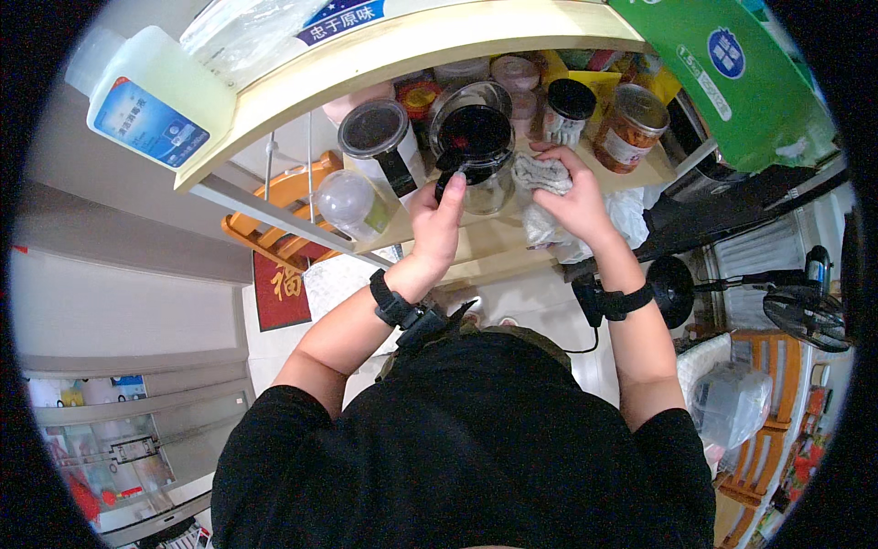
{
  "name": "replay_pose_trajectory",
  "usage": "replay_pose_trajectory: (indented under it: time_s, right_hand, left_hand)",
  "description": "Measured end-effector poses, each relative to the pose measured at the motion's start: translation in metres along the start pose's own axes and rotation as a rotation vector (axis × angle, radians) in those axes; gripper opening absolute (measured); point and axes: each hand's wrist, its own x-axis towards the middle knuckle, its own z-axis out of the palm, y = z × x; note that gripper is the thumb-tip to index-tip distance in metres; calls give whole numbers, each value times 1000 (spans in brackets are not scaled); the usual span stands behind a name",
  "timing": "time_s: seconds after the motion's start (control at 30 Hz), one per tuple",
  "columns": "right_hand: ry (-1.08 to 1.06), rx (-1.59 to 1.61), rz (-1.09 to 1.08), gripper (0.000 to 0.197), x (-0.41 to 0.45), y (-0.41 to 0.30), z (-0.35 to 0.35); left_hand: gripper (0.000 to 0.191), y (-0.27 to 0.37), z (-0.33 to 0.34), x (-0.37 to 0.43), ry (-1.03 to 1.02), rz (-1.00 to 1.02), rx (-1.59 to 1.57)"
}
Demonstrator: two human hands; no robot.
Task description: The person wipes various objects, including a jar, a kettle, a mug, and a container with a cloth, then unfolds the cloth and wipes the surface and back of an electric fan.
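My left hand (437,230) grips the black handle of a glass teapot (490,191) with a black lid, thumb on top of the handle. The teapot is at the front of a wooden shelf (405,230); I cannot tell whether its base touches the shelf. Just right of it, my right hand (576,195) holds a folded grey-white cloth (542,173), apart from or barely touching the glass. A round clear lid or bowl (495,91) shows behind the teapot. To its left stands a canister with a dark lid (374,129).
Around the teapot are a clear plastic cup (345,199), a black-lidded jar (571,100) and a jar of reddish-brown food (627,134). An upper shelf board (411,51) overhangs them, bearing a bottle of pale liquid (161,103) and a green box (748,89). A white plastic bag (624,213) hangs at right.
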Motion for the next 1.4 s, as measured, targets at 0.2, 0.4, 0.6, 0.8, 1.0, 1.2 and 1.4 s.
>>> replay_pose_trajectory:
  time_s: [0.2,0.4,0.6,0.8,1.0,1.2,1.4]
  right_hand:
    - [28,-73,-17,39,-4,-13,-9]
    - [115,-282,-343,37,17,-82,-30]
    - [-108,-365,-210,58,5,-83,-37]
    - [-244,-501,-288,76,3,-90,-13]
    - [-215,-603,-334,71,8,-79,-20]
    - [-178,-533,-362,67,10,-68,-16]
    - [-125,-465,-372,71,3,-53,-11]
  left_hand:
    - [37,-4,4,2,49,3,25]
    - [35,0,12,4,101,-24,116]
    - [35,3,14,3,-83,183,217]
    - [38,14,18,-6,-193,240,434]
    - [28,95,1,-2,-405,404,1069]
    - [29,131,3,75,-262,500,1386]
    - [41,99,18,123,-420,299,1819]
